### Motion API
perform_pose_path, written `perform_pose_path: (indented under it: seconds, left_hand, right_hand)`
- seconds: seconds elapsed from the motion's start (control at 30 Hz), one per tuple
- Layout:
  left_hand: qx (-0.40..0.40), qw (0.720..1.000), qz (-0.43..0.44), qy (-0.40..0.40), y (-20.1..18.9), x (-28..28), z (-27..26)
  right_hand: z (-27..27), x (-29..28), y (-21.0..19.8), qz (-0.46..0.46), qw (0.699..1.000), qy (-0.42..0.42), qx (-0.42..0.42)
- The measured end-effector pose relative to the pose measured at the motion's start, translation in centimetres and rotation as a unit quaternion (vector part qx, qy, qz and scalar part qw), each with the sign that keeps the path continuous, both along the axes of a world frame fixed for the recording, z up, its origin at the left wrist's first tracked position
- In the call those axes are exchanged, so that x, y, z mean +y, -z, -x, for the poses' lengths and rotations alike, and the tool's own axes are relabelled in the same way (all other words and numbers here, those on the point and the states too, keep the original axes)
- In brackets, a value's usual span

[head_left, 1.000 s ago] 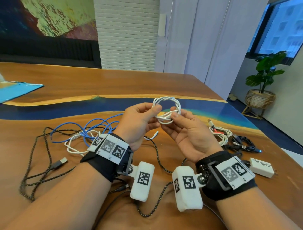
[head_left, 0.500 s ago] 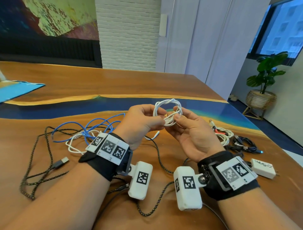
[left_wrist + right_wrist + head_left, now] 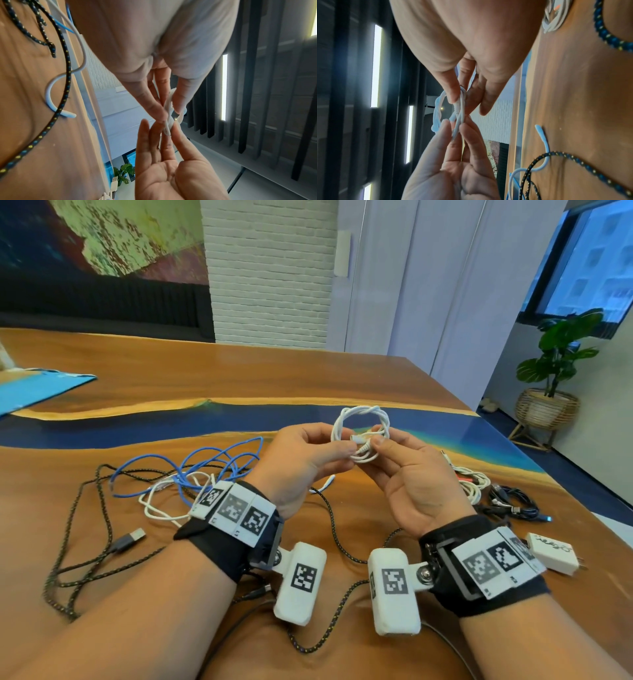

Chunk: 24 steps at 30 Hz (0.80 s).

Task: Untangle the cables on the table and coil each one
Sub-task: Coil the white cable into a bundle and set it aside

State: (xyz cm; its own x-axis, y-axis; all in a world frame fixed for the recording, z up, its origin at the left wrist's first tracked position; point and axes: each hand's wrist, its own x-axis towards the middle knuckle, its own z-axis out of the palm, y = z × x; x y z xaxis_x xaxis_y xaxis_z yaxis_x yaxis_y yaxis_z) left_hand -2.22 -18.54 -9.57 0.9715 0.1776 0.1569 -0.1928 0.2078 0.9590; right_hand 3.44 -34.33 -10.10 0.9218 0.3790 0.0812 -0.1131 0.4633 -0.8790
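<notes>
Pinching white coil (image 3: 360, 436) between left hand (image 3: 301, 460) and right hand (image 3: 414, 477); best tucking plug end snugly, keeping loops tight.

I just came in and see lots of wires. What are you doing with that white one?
The person is tidying cables. Both hands, the left hand and the right hand, pinch a white cable wound into a small ring, held above the wooden table. A blue cable, a loose white cable and a black braided cable lie tangled on the left. Two coiled bundles sit on the right beside a white charger.
</notes>
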Motion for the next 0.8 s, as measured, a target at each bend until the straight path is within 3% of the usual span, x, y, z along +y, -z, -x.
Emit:
perform_pose_path:
  seconds: [0.2,0.37,0.53,0.67,0.8]
  left_hand:
    - [0.02,0.999,0.006,-0.035,-0.5,0.3,0.1]
    - [0.028,0.997,0.032,-0.06,-0.6,0.9,0.0]
    - [0.047,0.996,0.037,-0.072,-0.1,1.8,-0.6]
    - [0.039,0.996,0.019,-0.082,0.2,2.3,-0.9]
    - [0.031,0.996,0.003,-0.086,0.2,2.2,-1.0]
  right_hand:
    - [0.0,0.0,0.1,0.11,0.99,0.062,-0.064]
    - [0.5,0.1,-0.5,0.128,0.988,0.037,-0.074]
    - [-0.3,-2.2,-2.5,0.213,0.971,0.022,-0.11]
    - [-1.4,-7.0,-4.6,0.329,0.929,0.067,-0.154]
    - [-3.3,-12.8,-6.3,0.482,0.853,0.108,-0.169]
